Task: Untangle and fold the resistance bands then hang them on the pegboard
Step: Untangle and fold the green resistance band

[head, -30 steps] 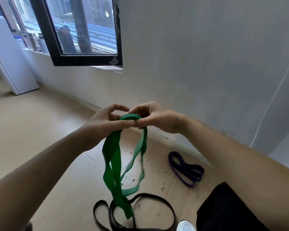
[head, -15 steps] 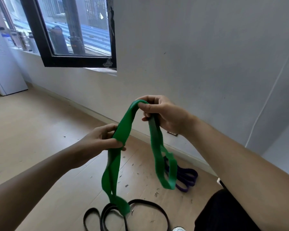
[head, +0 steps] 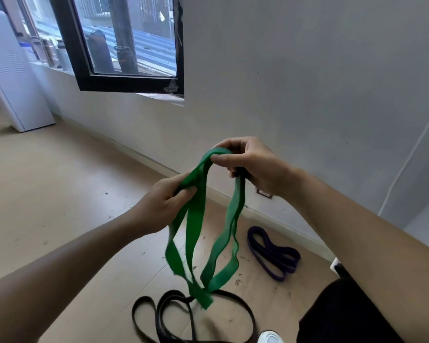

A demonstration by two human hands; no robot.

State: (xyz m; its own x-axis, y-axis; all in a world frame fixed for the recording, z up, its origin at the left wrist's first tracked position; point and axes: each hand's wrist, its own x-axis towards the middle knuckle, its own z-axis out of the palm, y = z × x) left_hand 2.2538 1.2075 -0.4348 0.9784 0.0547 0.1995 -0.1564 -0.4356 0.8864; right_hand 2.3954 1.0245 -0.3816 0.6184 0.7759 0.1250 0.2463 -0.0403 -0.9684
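A wide green resistance band [head: 195, 219] hangs in long loops in front of me, above the floor. My right hand [head: 253, 164] pinches its top fold, thumb over the band. Lower and to the left, my left hand [head: 164, 201] grips two of its strands. The band's lower ends dangle just over a thin black band [head: 174, 315] that lies looped on the floor. A purple band [head: 273, 253] lies folded on the floor by the wall. No pegboard is in view.
A grey wall [head: 307, 82] rises close ahead, with a black-framed window [head: 124, 45] at the upper left. A white appliance [head: 13, 78] stands at the far left. The wooden floor [head: 47, 181] has scattered debris. My dark trouser leg [head: 344, 313] and white shoe [head: 270, 337] are at the bottom right.
My hands, joined at the band's top a second ago, have spread apart. The right hand holds the fold higher; the left hand has slid down the strands, and the loops hang wider.
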